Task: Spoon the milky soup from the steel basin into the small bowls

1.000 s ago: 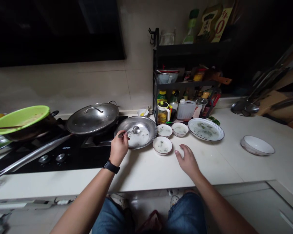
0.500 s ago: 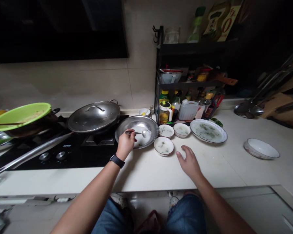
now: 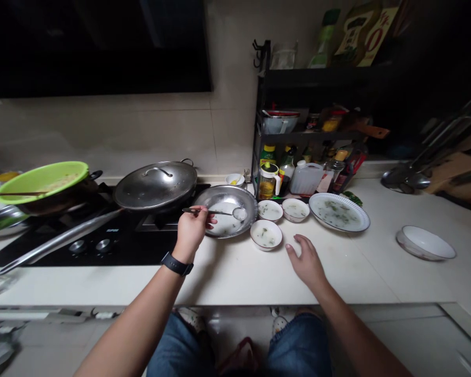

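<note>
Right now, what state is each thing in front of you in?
left hand, closed on a metal spoon
right hand, open, low over the countertop
steel basin, whitish liquid inside
wok lid, seated on its pan
green basin, tilted on a dark pan, residue inside
three small bowls, whitish liquid with green bits
dotted-rim plate, whitish liquid with green bits

Two bare forearms, left forearm (image 3: 129, 309) and right forearm (image 3: 357, 335), angling inward from the lower corners of the frame. Left hand (image 3: 190, 241) raised, knuckles up, fingers (image 3: 200, 213) curled and pinched closed. Right hand (image 3: 306, 264) open and palm down, fingers (image 3: 294, 250) loosely spread, well apart from the left.
</note>
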Demonstrator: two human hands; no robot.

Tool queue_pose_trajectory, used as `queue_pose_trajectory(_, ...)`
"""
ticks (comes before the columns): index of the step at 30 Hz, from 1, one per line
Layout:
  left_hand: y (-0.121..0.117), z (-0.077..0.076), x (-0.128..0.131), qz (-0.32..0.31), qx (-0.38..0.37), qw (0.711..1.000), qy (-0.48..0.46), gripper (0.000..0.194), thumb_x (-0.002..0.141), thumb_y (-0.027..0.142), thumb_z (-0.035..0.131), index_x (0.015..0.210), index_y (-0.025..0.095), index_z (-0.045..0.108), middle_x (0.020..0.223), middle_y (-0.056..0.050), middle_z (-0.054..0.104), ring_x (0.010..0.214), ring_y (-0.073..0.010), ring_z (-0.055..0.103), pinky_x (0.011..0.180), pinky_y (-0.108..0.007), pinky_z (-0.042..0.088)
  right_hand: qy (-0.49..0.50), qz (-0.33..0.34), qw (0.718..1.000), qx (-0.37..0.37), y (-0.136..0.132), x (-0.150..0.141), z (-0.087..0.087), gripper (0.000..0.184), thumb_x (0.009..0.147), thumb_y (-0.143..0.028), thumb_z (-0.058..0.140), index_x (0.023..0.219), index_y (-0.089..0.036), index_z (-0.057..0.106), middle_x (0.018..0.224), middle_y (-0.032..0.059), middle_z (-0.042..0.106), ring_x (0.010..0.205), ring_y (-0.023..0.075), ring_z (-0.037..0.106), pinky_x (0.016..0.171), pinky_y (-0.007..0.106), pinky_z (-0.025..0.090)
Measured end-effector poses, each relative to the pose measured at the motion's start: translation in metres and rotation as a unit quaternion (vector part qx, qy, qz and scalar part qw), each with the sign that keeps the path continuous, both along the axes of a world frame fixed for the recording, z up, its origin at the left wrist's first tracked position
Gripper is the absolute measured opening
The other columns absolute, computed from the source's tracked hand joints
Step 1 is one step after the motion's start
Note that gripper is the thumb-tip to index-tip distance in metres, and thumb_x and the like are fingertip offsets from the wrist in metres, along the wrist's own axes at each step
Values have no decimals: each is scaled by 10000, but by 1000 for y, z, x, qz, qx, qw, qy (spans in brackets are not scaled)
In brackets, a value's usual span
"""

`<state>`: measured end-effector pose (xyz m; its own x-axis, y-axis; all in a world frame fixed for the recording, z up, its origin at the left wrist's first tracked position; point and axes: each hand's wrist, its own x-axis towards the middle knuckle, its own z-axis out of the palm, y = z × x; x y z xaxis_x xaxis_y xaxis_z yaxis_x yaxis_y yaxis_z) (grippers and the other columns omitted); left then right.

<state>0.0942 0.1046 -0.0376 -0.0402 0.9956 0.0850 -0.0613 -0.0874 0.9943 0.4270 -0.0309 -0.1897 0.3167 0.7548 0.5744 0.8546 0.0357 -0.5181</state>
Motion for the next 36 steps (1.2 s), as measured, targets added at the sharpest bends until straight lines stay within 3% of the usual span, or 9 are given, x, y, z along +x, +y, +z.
queue_pose_trajectory(8,-21,30,8,-30,23,999,9,369,852,454,716,1014,148,589,782,-79,745,657,-232,751,550,-310,569,3,-4,1000,2,0,-1,1,489,994,-576,527,1220,-154,630,1239,219,684,1203,361,647,1050,570,538)
queue_pose_trajectory(13,-44,17,27,-70,56,995,43,400,898,487,683,1074,137,601,807,-77,741,662,-223,753,560,-312,595,-1,3,1000,7,0,0,1,479,1006,-550,520,1229,-140,628,1243,230,684,1204,360,649,1046,569,541)
queue_pose_trajectory(17,-64,0,39,-117,135,977,114,286,999,407,579,1115,152,639,834,-78,758,714,-211,769,625,-304,618,-2,2,1000,10,-1,0,1,487,1004,-547,526,1240,-132,623,1251,237,682,1193,365,653,1033,582,546)
queue_pose_trajectory(20,-77,-6,42,-136,249,938,198,195,1029,289,546,1127,170,665,836,-71,774,757,-199,772,715,-306,626,-2,2,1000,11,-1,0,1,487,1003,-550,530,1240,-135,622,1250,234,683,1199,368,650,1037,584,545)
queue_pose_trajectory(25,-91,-13,41,-158,477,806,314,259,992,95,536,1220,160,638,1071,-140,789,953,-230,775,836,-340,632,1,2,1000,9,-1,0,0,492,1002,-560,523,1235,-139,622,1255,233,681,1216,374,642,1052,584,535)
queue_pose_trajectory(28,-95,-20,41,-183,531,752,346,287,976,62,536,1240,138,618,1083,-154,788,942,-234,778,808,-332,637,7,3,1000,6,-1,0,1,490,1000,-558,526,1241,-142,620,1261,230,678,1223,369,640,1060,583,530)
queue_pose_trajectory(31,-90,-23,36,-132,507,789,323,242,989,116,566,1220,154,625,1024,-128,799,895,-220,786,804,-314,635,11,2,1000,6,-1,0,1,494,995,-556,532,1240,-137,622,1260,233,678,1222,369,641,1059,583,531)
queue_pose_trajectory(34,-71,-19,20,-38,403,866,293,200,1015,213,563,1195,168,637,991,-112,799,854,-203,791,787,-289,625,12,0,1000,5,-1,0,0,489,994,-556,532,1239,-142,623,1262,232,680,1211,368,646,1052,585,535)
queue_pose_trajectory(36,-51,-15,3,4,321,895,309,229,1030,272,526,1201,165,635,938,-94,795,804,-204,786,768,-297,617,13,-1,1000,5,-1,-1,0,485,995,-560,532,1241,-152,621,1267,226,679,1209,364,647,1050,578,537)
